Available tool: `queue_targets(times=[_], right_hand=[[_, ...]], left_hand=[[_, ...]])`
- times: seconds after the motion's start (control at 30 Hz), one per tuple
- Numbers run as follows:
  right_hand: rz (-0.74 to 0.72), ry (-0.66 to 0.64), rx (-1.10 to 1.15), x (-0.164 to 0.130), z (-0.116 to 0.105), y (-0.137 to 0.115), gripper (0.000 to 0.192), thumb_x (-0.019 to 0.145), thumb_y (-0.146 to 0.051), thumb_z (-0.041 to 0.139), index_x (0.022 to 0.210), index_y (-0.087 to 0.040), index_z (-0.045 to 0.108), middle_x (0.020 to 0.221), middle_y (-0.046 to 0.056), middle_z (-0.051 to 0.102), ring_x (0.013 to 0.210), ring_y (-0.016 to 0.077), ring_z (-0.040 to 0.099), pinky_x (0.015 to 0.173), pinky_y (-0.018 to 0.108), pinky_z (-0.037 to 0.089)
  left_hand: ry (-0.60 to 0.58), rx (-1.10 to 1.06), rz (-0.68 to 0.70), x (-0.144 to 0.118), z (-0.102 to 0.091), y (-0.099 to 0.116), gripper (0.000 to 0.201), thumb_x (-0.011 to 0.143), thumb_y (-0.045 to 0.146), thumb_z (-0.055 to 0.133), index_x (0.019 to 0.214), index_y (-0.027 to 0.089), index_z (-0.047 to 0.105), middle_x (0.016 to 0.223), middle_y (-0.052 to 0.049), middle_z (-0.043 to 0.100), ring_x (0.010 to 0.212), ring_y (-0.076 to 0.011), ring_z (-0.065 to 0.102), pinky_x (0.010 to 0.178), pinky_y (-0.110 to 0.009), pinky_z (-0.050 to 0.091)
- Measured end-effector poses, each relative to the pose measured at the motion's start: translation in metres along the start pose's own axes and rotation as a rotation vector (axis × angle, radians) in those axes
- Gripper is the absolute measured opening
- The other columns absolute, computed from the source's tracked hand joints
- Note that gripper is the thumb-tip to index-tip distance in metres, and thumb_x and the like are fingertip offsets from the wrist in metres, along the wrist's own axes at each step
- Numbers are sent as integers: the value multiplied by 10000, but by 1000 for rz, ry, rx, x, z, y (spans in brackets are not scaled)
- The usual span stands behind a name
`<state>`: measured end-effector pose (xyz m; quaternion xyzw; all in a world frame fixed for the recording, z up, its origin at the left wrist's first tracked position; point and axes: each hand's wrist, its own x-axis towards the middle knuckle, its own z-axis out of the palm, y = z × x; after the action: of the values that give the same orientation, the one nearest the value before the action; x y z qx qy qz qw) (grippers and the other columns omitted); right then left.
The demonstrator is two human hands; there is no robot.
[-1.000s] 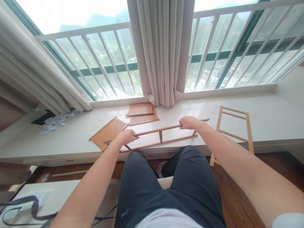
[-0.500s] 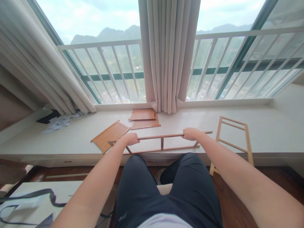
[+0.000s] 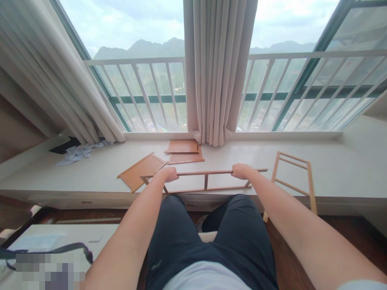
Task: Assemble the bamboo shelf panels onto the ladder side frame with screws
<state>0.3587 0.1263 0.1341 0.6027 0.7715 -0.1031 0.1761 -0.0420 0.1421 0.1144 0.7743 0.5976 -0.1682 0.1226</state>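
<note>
I hold a long wooden ladder-like frame (image 3: 206,181) flat over the white window ledge (image 3: 90,177). My left hand (image 3: 166,174) grips its far rail near the left end. Farther right on that same rail, my right hand (image 3: 240,170) is closed around it. The frame has two long rails joined by short cross pieces. A second wooden frame (image 3: 292,177) leans over the ledge's edge to the right. One flat wooden panel (image 3: 140,171) lies left of my left hand, and two stacked panels (image 3: 184,151) lie by the curtain.
A grey curtain (image 3: 216,68) hangs at the middle of the window, another at the left. Crumpled paper (image 3: 77,152) lies at the ledge's left end. A white table with a dark cable (image 3: 60,249) stands at bottom left. My dark-trousered legs fill the foreground.
The long frame has levelled out from tilted to nearly horizontal and shifted slightly. Both hands keep their grip. The camera has tipped upward, showing more sky.
</note>
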Motion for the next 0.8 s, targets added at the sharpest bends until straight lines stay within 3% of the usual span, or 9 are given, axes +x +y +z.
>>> queue_targets(times=[0.2, 0.8], right_hand=[[3, 9, -7, 2, 2, 0, 436, 936, -372, 568, 1225, -92, 735, 1189, 240, 725, 1117, 319, 705, 932, 372, 528], [43, 106, -3, -13, 9, -4, 424, 959, -373, 507, 1178, -113, 761, 1181, 233, 728, 1083, 341, 715, 904, 415, 543]], left_hand=[[-13, 49, -58, 2, 1, 1, 480, 851, 415, 593, 1169, 87, 740, 1169, -261, 732, 1104, -353, 715, 926, -414, 564], [-4, 82, -47, -9, -2, 8, 459, 883, 400, 579, 1165, 74, 738, 1153, -258, 738, 1088, -346, 722, 903, -416, 576]])
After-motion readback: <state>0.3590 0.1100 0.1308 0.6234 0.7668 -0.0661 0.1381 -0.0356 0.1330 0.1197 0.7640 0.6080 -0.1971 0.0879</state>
